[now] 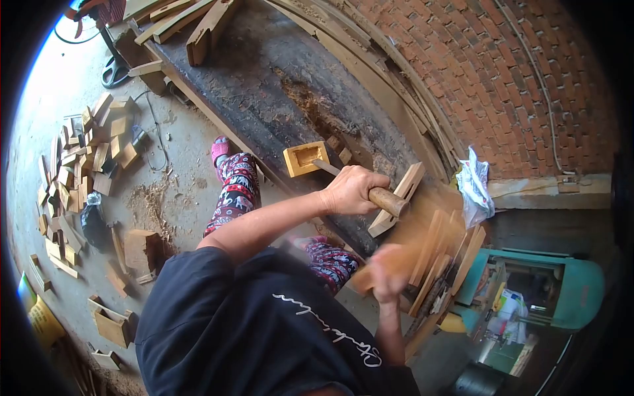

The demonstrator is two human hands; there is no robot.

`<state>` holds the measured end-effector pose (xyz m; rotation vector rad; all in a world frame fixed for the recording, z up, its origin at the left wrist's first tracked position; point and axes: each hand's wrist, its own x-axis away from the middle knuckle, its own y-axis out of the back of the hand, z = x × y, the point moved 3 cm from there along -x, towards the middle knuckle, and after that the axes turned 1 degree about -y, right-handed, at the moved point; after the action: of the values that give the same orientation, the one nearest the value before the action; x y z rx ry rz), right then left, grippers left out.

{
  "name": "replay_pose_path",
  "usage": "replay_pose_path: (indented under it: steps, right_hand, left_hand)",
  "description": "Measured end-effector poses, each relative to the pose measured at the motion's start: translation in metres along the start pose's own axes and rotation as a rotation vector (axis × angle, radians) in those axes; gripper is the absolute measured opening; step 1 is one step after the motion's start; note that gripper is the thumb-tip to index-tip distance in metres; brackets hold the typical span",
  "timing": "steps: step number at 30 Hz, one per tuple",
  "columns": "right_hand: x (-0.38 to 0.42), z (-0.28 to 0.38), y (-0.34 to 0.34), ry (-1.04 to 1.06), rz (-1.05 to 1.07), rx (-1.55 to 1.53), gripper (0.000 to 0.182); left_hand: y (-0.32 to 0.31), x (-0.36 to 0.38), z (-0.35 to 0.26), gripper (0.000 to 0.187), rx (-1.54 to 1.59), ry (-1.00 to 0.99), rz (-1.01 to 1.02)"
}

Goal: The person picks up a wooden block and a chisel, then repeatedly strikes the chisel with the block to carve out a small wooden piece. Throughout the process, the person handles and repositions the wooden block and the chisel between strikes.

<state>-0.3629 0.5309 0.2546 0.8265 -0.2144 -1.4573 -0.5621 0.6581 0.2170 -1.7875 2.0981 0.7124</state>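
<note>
My left hand [356, 189] is wrapped round a chisel with a thick wooden handle [388, 202]. Its metal blade [325, 166] reaches into the hollow of a small yellowish wood block [297, 167] on the dark bench [264, 86]. Lower right, my right hand [388, 274] is closed on a wooden mallet [422, 241], both smeared by motion. The mallet is apart from the chisel handle. A slotted piece of wood [398, 200] lies on the bench just past the handle end.
Wood shavings [310, 102] and boards [208, 30] lie on the bench. Many wood offcuts [86, 158] are heaped on the floor at left. Beside the brick wall [475, 86] is a white plastic bag [473, 185]; a green machine [581, 290] stands at lower right.
</note>
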Motion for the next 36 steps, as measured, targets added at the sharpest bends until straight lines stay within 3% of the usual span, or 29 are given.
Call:
replay_pose_path:
  steps: [1, 3, 4, 5, 7, 8, 9, 11, 13, 14, 15, 17, 20, 21, 23, 25, 27, 28, 32, 36]
  right_hand:
    - [0.006, -0.008, -0.012, -0.122, 0.117, 0.055, 0.07]
    - [0.011, -0.006, 0.011, -0.184, 0.018, -0.103, 0.08]
    - [0.007, 0.02, 0.015, -0.298, -0.131, -0.371, 0.077]
    - [-0.002, 0.03, 0.026, -0.064, -0.086, -0.425, 0.079]
    - [-0.022, 0.058, 0.031, 0.226, -0.298, -0.547, 0.077]
    - [-0.027, 0.07, 0.021, 0.318, -0.527, -0.531, 0.073]
    - [-0.014, 0.049, 0.013, 0.271, -0.515, -0.654, 0.067]
    - [0.021, -0.02, -0.002, 0.035, 0.013, -0.2, 0.066]
    - [0.017, 0.003, -0.013, -0.168, 0.066, -0.009, 0.068]
    - [0.02, 0.0, -0.005, -0.272, -0.006, -0.162, 0.071]
    - [0.018, 0.005, 0.009, -0.231, -0.042, -0.166, 0.073]
    - [0.009, 0.035, 0.021, -0.069, -0.161, -0.448, 0.078]
    - [-0.011, 0.065, 0.005, 0.292, -0.475, -0.556, 0.069]
    - [-0.002, 0.055, -0.004, 0.225, -0.405, -0.548, 0.069]
    - [0.019, 0.009, -0.009, 0.019, 0.102, -0.142, 0.071]
    - [0.036, -0.013, -0.008, -0.04, 0.098, 0.008, 0.074]
    - [0.038, -0.009, 0.001, -0.194, -0.138, -0.348, 0.082]
    - [0.031, 0.009, 0.005, -0.297, -0.13, -0.437, 0.082]
    - [0.019, 0.019, 0.008, -0.178, -0.222, -0.485, 0.083]
    - [0.024, 0.019, 0.005, -0.153, -0.15, -0.418, 0.083]
  left_hand:
    - [0.003, 0.0, 0.002, 0.021, 0.019, 0.028, -0.003]
    - [0.011, -0.008, 0.007, 0.021, 0.026, 0.045, -0.021]
    - [0.008, -0.005, 0.006, 0.022, 0.017, 0.034, -0.006]
    - [0.004, -0.001, 0.005, 0.022, 0.01, 0.02, 0.017]
    - [-0.001, 0.001, 0.002, 0.021, -0.004, 0.014, 0.022]
    - [-0.002, 0.001, 0.003, 0.02, -0.026, 0.005, 0.017]
    - [-0.004, 0.002, 0.004, 0.019, -0.047, -0.001, 0.009]
    - [-0.002, 0.0, 0.007, 0.018, -0.06, 0.0, 0.009]
    - [0.002, 0.0, 0.012, 0.018, -0.073, 0.005, 0.012]
    - [0.003, 0.0, 0.014, 0.02, -0.058, -0.008, 0.015]
    - [0.003, 0.0, 0.017, 0.02, -0.059, -0.004, 0.008]
    - [0.003, 0.003, 0.013, 0.02, -0.092, -0.018, 0.05]
    - [0.003, 0.004, 0.002, 0.018, -0.063, 0.008, 0.047]
    - [0.003, 0.006, -0.001, 0.019, -0.037, 0.026, 0.028]
    - [-0.001, 0.009, -0.001, 0.019, 0.01, 0.027, 0.024]
    - [0.004, 0.01, -0.004, 0.018, 0.056, 0.015, -0.009]
    - [0.002, 0.011, -0.004, 0.018, 0.072, -0.017, -0.038]
    - [-0.003, 0.014, -0.007, 0.019, 0.097, -0.058, -0.052]
    - [-0.015, 0.018, -0.03, 0.018, -0.002, -0.208, 0.039]
    - [-0.018, 0.017, -0.029, 0.019, -0.019, -0.184, 0.033]
